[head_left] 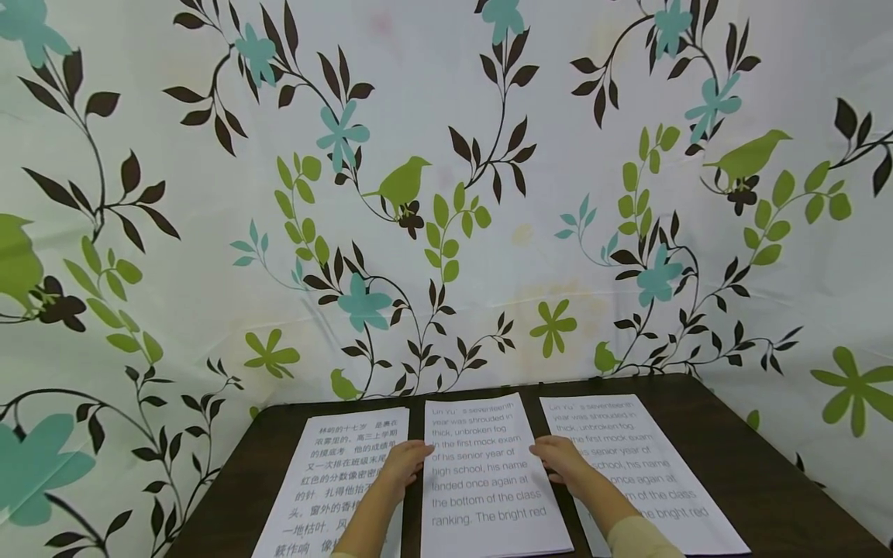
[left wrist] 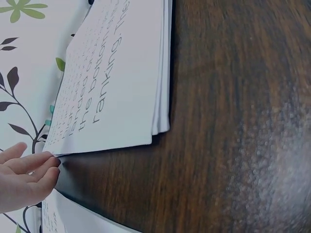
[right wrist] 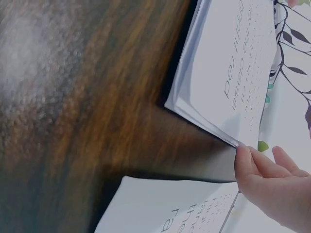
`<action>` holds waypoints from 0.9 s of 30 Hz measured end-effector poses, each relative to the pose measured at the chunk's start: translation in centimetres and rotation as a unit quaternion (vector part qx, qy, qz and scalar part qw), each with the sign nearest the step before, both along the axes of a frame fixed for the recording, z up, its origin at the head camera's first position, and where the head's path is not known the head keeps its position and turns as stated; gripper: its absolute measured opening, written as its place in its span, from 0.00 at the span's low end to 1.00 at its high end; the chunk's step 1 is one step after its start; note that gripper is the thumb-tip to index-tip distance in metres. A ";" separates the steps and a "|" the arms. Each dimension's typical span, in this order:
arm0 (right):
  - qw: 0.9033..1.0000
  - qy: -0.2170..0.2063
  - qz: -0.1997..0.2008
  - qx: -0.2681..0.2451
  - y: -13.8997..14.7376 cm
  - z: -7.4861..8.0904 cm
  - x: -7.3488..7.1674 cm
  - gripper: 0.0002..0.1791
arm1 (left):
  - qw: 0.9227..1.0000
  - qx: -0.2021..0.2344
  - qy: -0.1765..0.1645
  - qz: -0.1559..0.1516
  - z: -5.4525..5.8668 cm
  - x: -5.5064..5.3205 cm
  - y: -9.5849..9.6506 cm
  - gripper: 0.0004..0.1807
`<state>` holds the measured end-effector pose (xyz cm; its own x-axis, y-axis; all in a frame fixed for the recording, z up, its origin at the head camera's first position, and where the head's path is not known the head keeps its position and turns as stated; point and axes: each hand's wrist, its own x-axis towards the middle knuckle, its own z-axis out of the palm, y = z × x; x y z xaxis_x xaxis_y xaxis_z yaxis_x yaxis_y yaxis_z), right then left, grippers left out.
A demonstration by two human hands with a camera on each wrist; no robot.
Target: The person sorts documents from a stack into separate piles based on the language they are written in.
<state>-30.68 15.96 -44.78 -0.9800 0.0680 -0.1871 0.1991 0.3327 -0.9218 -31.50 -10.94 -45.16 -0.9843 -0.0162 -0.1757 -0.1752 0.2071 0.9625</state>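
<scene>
A stack of white sheets printed with English text (head_left: 481, 496) is in the middle of the dark wooden table, between both hands. My left hand (head_left: 406, 463) pinches its left edge; in the left wrist view, the fingertips (left wrist: 52, 162) meet the paper's edge. On the opposite edge, my right hand (head_left: 561, 463) pinches the same stack, its fingertips (right wrist: 243, 154) against the sheets in the right wrist view. Several layers fan apart slightly at the stack's near corners. Parts of the fingers under the paper are hidden.
Left of the middle stack lie sheets with Chinese text (head_left: 328, 473), partly behind the left forearm. Another English-text stack (head_left: 649, 465) is at the right, partly covered by the right forearm. A patterned cloth (head_left: 446, 325) hangs behind the dark wooden table (head_left: 753, 457).
</scene>
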 end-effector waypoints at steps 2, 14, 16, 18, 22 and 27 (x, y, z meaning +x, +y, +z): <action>1.000 0.004 -0.003 0.002 -0.1 0.2 0.0 0.25 | 1.000 0.001 0.004 0.001 0.1 0.0 0.1 0.28; 0.998 0.025 -0.034 -0.039 -0.3 0.0 0.3 0.31 | 0.996 0.072 0.049 0.006 -0.5 0.3 0.5 0.27; 0.998 0.016 -0.037 -0.038 -0.3 -0.3 0.4 0.31 | 0.997 0.068 0.048 0.005 -0.9 0.3 0.5 0.27; 0.999 0.009 -0.035 -0.040 -0.2 -0.6 0.5 0.28 | 0.997 0.066 0.045 0.000 -1.3 0.3 0.6 0.27; 0.999 0.007 -0.019 -0.042 -0.1 -1.0 0.7 0.21 | 0.998 0.057 0.031 -0.006 -2.0 0.3 0.7 0.26; 0.999 0.005 -0.019 -0.030 0.0 -1.4 0.7 0.18 | 0.998 0.056 0.029 -0.015 -2.4 0.4 0.7 0.26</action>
<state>-30.02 15.97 -46.22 -0.9786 0.0949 -0.1826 0.2018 0.2682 -0.9420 -31.14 -10.28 -47.51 -0.9926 0.0291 -0.1179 -0.1144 0.1016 0.9882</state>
